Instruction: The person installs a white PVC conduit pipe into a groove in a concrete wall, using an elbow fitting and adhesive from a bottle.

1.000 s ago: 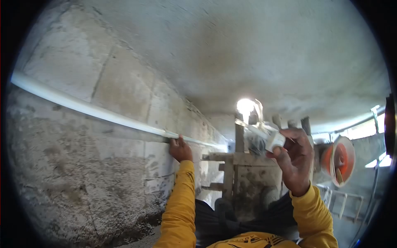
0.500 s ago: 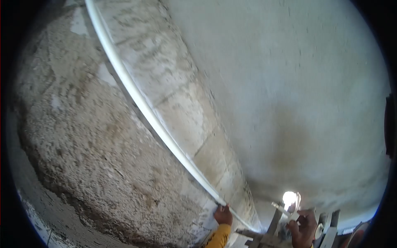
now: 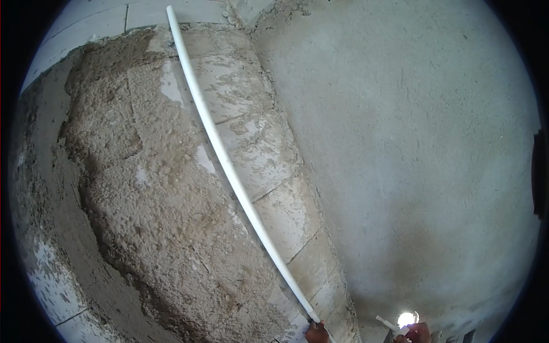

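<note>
A long white plastic pipe point(image 3: 220, 150) runs slantwise along the wall, from the top left down to the bottom middle. My left hand point(image 3: 316, 333) is closed around its lower end, at the frame's bottom edge. To the right, my right hand point(image 3: 419, 332) pinches a thin whitish stick-like piece point(image 3: 386, 323); its exact kind is too small to tell. Part of both hands is cut off by the frame's lower edge.
Left of the pipe lies rough, unfinished mortar point(image 3: 166, 211). Bare pale blocks point(image 3: 280, 214) show along its right side. Smooth grey plaster point(image 3: 389, 126) covers the surface further right. A bright light point(image 3: 408, 319) shines near the right hand.
The view has tilted upward, so the pipe's upper end now shows and both hands sit lower in the frame. Each hand keeps its hold.
</note>
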Demonstrator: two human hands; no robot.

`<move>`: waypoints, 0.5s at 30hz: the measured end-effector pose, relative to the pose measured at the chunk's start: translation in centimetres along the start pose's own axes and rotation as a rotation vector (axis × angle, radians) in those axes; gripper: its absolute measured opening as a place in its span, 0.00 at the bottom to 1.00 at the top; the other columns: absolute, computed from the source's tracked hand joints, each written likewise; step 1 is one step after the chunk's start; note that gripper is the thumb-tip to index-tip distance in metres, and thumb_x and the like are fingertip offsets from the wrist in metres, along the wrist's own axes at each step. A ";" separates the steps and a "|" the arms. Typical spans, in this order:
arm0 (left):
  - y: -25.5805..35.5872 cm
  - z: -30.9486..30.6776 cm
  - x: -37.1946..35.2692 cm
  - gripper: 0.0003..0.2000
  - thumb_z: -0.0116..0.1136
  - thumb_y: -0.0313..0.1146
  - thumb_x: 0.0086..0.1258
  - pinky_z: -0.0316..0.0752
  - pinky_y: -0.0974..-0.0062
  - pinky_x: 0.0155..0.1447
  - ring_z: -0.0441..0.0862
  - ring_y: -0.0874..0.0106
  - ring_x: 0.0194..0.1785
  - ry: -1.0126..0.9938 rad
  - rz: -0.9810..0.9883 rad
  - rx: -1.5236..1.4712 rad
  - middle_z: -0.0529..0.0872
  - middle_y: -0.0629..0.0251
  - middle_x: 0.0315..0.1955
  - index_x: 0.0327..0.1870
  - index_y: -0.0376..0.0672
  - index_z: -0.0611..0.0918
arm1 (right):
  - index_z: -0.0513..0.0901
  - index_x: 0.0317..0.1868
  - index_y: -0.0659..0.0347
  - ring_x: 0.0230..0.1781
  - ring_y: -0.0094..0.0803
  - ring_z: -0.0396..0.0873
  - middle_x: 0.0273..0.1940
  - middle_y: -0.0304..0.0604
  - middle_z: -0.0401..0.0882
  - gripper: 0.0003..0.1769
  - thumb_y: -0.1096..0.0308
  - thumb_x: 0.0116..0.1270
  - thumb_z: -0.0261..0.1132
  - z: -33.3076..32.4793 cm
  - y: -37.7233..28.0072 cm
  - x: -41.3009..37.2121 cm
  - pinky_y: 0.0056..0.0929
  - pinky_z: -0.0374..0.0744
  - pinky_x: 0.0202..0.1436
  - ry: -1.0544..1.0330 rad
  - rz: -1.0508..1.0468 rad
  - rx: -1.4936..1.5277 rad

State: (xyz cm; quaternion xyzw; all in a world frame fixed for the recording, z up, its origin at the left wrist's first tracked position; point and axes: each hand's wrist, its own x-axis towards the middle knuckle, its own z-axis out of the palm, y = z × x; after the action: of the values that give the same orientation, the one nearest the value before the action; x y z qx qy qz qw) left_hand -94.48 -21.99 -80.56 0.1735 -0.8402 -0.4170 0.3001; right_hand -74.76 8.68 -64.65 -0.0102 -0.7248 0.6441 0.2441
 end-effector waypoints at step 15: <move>2.8 0.0 0.1 0.13 0.68 0.36 0.72 0.79 0.60 0.39 0.88 0.53 0.31 0.100 -0.083 -0.166 0.89 0.49 0.28 0.38 0.32 0.86 | 0.75 0.58 0.60 0.40 0.23 0.76 0.42 0.36 0.75 0.20 0.72 0.71 0.74 -1.6 -0.3 -1.5 0.23 0.77 0.39 0.022 -0.073 -0.092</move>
State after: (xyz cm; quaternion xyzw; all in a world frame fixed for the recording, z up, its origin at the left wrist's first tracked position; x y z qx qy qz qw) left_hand -94.74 -20.37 -78.27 0.2030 -0.7789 -0.4881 0.3374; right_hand -72.79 9.62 -64.79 -0.0020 -0.7509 0.6005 0.2747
